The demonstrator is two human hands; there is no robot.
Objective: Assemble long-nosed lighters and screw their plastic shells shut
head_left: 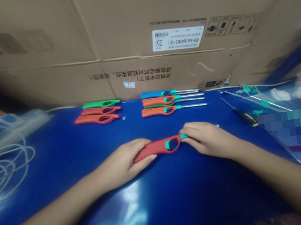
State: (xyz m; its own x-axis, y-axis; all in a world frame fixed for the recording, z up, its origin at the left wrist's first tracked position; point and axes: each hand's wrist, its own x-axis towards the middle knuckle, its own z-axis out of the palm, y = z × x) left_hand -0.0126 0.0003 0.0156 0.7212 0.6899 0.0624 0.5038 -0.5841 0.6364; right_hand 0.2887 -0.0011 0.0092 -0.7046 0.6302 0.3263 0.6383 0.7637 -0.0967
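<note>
A red lighter body with a teal trigger [160, 147] lies across the blue table [164, 201] between both hands. My left hand [124, 162] is closed round its handle end. My right hand [208, 137] is closed over its front end, hiding most of the metal tube; only a tip shows beyond the fingers. Further back lie three finished-looking lighters with metal tubes [170, 101], blue, orange-green and orange. To their left lie three empty handle shells [99, 112], one green and two orange.
A large cardboard box [138, 34] stands along the table's far edge. A black-and-yellow screwdriver [244, 116] and clear bags of parts [265, 102] lie at the right. Coiled white tubing [1, 162] lies at the left. A small spring [124, 118] lies by the shells.
</note>
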